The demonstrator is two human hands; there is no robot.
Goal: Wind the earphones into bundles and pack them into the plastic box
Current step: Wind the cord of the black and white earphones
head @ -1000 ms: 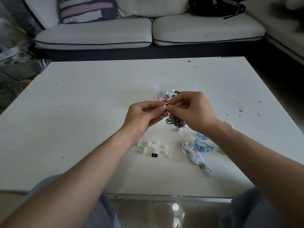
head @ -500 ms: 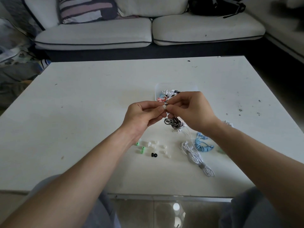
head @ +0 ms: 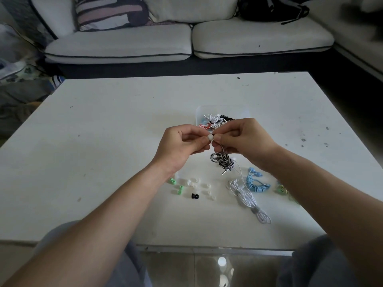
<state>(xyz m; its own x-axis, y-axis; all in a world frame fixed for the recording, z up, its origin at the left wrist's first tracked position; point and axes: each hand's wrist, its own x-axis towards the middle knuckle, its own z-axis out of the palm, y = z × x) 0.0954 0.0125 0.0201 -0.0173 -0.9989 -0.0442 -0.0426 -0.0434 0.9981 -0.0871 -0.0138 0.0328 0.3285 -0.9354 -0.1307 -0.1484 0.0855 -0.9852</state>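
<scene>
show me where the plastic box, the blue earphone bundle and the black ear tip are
plastic box (head: 202, 112): head view, on its bare far-left corner
blue earphone bundle (head: 256, 184): head view, on the coiled middle of the cable
black ear tip (head: 195, 196): head view, on its middle

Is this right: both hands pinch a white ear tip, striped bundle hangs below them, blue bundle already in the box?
No. The blue bundle lies on the table, not in the box; the head view shows it. Left hand and right hand do pinch the white ear tip, striped bundle hanging below.
</scene>
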